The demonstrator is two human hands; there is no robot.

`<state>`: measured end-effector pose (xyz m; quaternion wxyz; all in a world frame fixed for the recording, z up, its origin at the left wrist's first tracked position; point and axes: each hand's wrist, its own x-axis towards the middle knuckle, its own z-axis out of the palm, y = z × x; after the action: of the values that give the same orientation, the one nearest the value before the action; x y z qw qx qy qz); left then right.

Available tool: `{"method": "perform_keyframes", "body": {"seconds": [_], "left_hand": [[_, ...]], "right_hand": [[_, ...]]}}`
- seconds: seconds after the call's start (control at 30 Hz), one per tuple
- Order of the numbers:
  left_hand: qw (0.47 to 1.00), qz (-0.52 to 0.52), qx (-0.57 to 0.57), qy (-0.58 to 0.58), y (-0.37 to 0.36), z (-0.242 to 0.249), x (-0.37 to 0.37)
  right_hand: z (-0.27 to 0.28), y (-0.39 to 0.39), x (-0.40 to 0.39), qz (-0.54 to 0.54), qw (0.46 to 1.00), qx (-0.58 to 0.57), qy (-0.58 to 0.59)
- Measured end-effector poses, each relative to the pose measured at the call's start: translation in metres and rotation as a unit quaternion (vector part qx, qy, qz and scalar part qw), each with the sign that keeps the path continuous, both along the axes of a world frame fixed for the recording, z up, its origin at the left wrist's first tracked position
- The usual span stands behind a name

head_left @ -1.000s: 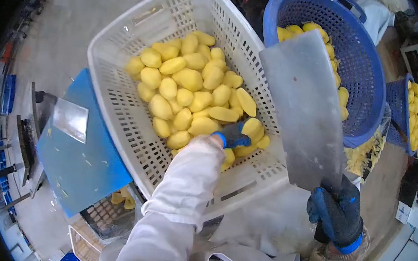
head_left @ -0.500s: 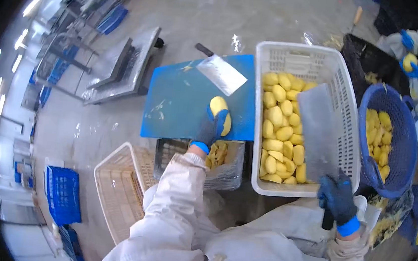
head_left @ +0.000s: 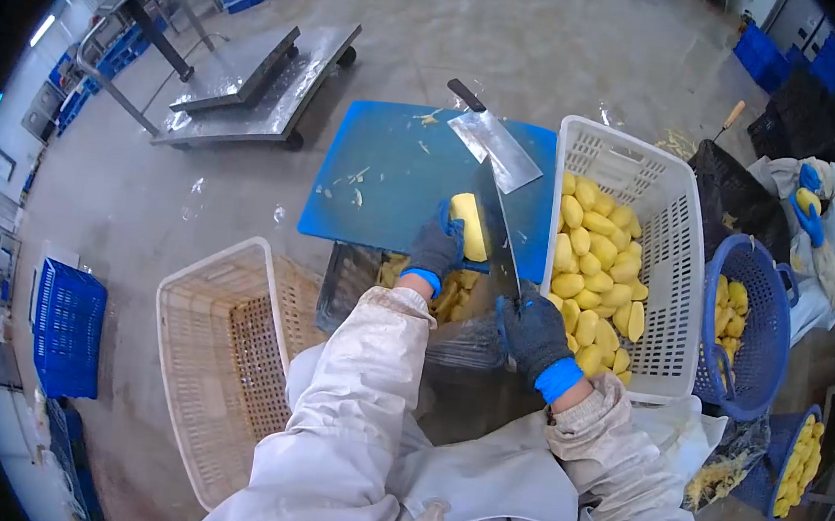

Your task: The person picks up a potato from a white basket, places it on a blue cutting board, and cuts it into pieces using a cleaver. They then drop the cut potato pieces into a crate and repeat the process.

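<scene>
My left hand [head_left: 436,242], in a dark glove with a blue cuff, is closed round a peeled potato [head_left: 469,227] at the near edge of the blue cutting board [head_left: 385,182]. In my right hand [head_left: 534,334], gloved the same way, is a cleaver [head_left: 497,233]. Its blade stands on edge along the potato's right side, tip pointing away from me. A second cleaver [head_left: 501,153] with a black handle lies flat at the board's far right. Small pale scraps are scattered over the board. The cleaver's handle is hidden inside my right glove.
Right of the board stands a white crate [head_left: 681,286] of peeled potatoes. A dark crate [head_left: 339,288] holding potato pieces sits under the board's near edge. Left are a beige crate [head_left: 215,382] and a metal cart [head_left: 262,105]. Far right, a person's gloved hands [head_left: 811,203] hold a potato beside a blue basket [head_left: 768,324].
My right hand has swung the cleaver left from over the white crate to the potato on the board. My left hand still grips the potato. The view has shifted.
</scene>
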<state>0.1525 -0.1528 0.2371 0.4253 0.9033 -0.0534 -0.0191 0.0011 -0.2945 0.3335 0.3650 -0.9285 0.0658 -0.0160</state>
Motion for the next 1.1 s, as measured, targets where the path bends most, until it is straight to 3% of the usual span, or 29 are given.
{"method": "perform_keyframes", "body": {"seconds": [0.07, 0.17, 0.3, 0.37, 0.47, 0.57, 0.7, 0.77, 0.8, 0.9, 0.97, 1.03, 1.07, 1.1], "left_hand": [[1.0, 0.007, 0.02, -0.011, -0.001, -0.001, 0.0], [0.999, -0.009, 0.029, 0.04, 0.001, 0.008, 0.0], [0.999, -0.026, -0.013, 0.045, 0.003, 0.014, -0.004], [0.999, -0.029, 0.025, 0.022, 0.001, 0.011, -0.003], [0.999, -0.038, 0.017, 0.035, 0.0, 0.007, 0.001], [0.999, -0.021, 0.035, 0.002, -0.002, -0.001, -0.001], [0.997, -0.045, 0.011, 0.067, 0.002, 0.004, 0.001], [0.997, -0.007, 0.041, -0.069, -0.004, -0.001, -0.008], [0.988, 0.012, 0.033, -0.151, -0.007, -0.017, -0.015], [0.996, -0.047, -0.006, -0.069, -0.009, 0.015, -0.042], [0.99, -0.058, 0.054, -0.12, -0.016, 0.016, -0.047], [0.985, -0.055, 0.128, -0.102, -0.022, 0.027, -0.047], [0.969, -0.026, 0.166, -0.183, -0.025, 0.004, -0.038], [0.968, -0.027, 0.167, -0.184, -0.024, 0.007, -0.033]], "right_hand": [[0.002, -0.001, 0.004, 0.001, 0.998, -0.038, 0.054], [-0.012, -0.004, 0.009, 0.017, 0.998, -0.062, 0.008], [-0.01, -0.006, 0.023, 0.04, 0.995, -0.086, 0.036], [-0.017, -0.011, 0.039, 0.04, 0.994, 0.007, 0.098], [0.009, 0.0, 0.065, 0.052, 0.983, -0.054, 0.166], [-0.016, 0.012, 0.084, 0.123, 0.975, -0.15, 0.11], [-0.049, 0.024, 0.112, 0.096, 0.979, -0.133, 0.122], [-0.03, 0.029, 0.101, 0.003, 0.991, -0.038, 0.129], [-0.035, 0.024, 0.09, -0.003, 0.989, -0.092, 0.118], [-0.03, -0.01, 0.033, 0.017, 0.999, 0.003, 0.028], [-0.023, -0.038, -0.005, 0.001, 0.992, 0.128, -0.005], [0.013, -0.067, -0.038, -0.056, 0.948, 0.28, 0.137], [0.021, -0.081, -0.052, -0.075, 0.942, 0.301, 0.129], [0.027, -0.096, -0.064, -0.092, 0.935, 0.32, 0.12]]}}
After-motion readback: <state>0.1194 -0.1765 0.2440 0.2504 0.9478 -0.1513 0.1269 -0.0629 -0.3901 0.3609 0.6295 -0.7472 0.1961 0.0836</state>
